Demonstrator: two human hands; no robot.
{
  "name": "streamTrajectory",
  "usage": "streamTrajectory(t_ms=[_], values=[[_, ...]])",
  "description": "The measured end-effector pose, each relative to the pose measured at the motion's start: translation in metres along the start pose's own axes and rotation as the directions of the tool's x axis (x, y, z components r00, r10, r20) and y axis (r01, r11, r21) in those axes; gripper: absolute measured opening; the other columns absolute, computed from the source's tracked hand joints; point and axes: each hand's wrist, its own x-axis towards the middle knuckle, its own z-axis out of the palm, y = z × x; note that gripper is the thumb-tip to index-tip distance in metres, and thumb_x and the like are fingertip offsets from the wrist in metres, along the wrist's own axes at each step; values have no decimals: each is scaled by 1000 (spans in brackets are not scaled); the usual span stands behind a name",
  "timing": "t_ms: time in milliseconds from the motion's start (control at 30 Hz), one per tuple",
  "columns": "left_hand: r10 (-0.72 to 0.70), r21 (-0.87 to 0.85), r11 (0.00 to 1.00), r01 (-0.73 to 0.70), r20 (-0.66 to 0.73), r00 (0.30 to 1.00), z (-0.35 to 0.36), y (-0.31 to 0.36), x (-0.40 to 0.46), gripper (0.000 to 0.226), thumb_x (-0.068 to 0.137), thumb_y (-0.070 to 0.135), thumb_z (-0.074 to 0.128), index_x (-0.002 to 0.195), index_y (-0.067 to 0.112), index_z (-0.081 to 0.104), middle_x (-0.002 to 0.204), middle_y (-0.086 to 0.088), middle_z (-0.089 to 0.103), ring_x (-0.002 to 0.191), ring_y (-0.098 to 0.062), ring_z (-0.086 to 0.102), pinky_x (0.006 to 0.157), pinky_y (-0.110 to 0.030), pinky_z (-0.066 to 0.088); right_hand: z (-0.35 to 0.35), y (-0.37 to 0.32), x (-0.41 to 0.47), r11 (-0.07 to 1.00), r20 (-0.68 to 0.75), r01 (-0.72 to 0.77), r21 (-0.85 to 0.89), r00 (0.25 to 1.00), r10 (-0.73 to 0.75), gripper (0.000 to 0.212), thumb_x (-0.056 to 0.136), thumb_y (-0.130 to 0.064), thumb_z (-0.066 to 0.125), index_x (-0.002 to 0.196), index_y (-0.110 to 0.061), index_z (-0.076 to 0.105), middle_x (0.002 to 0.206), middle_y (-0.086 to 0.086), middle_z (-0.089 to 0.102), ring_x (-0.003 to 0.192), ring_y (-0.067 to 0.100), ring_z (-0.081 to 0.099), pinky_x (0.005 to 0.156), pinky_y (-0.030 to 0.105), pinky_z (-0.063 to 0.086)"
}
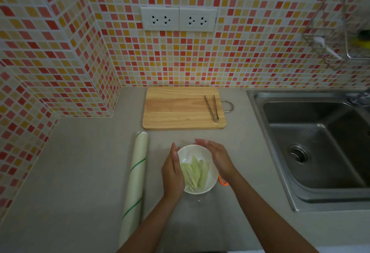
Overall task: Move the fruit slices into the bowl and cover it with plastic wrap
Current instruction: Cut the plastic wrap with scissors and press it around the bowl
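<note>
Both hands, left hand (172, 169) and right hand (217, 157), are pressing flat, fingers straight, smoothing plastic wrap (202, 197) down the bowl (210, 182) over the fruit slices (195, 170); best worked evenly round the rim.

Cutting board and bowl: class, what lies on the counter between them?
Nothing: bare grey counter separates the cutting board from the bowl, in the head view.
</note>
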Motion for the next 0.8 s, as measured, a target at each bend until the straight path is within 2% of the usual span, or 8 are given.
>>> streamTrajectory(t_ms=[67,167,267,367,467,533,633,800], values=[[-5,-27,1000,5,-13,1000,2,-2,0,43,103,29,31,141,20,47,126,6,63,118,-2,55,94,-2,36,-3,10,-1,999,73,-33,14,997,32,34,100,-19,41,121,-3,64,118,6,68,102,7,66,82,13,52],[-13,-62,998,10,-36,999,4,-4,1,41,103,30,32,140,22,47,119,18,60,110,16,51,91,3,35,-4,18,2,996,76,-79,47,994,75,37,101,-24,39,118,-5,65,113,4,70,94,3,68,73,12,52],[-14,-87,996,10,-52,999,6,-7,2,43,102,32,32,140,20,49,115,22,60,109,15,52,91,1,36,-1,19,4,993,45,-115,26,993,114,46,102,-36,34,107,-10,72,96,-2,76,88,7,71,67,14,53],[-25,-109,994,19,-56,998,6,-8,1,43,103,32,31,138,18,52,114,22,62,111,10,54,90,1,37,0,20,5,992,17,-121,-43,992,122,57,101,-45,26,99,-15,75,92,-1,77,88,10,71,71,17,53],[-24,-118,993,18,-49,999,6,-9,3,45,103,31,30,136,14,54,111,32,59,109,11,55,88,3,36,0,23,9,978,-45,-124,-166,992,118,64,99,-51,26,93,-12,76,91,9,76,90,20,71,82,32,54],[-38,-127,991,31,-46,998,6,-10,3,44,103,30,30,136,14,54,112,25,61,111,6,56,88,2,37,2,27,9,977,-133,-45,-206,991,17,59,100,-46,29,92,-11,76,93,6,75,93,18,69,89,33,51],[-40,-141,989,34,-47,998,4,-11,4,44,103,29,29,136,15,54,117,20,63,113,4,55,89,2,36,5,29,5,966,-332,137,-219,920,-206,40,101,-31,39,87,-15,73,91,-1,72,90,4,66,87,28,49],[-72,-170,983,64,-44,996,3,-14,4,42,103,29,29,135,18,54,122,9,63,116,-5,55,88,2,37,5,32,3,952,-400,162,-259,879,-259,29,97,-25,51,83,-16,75,86,1,70,93,15,64,80,16,43]])
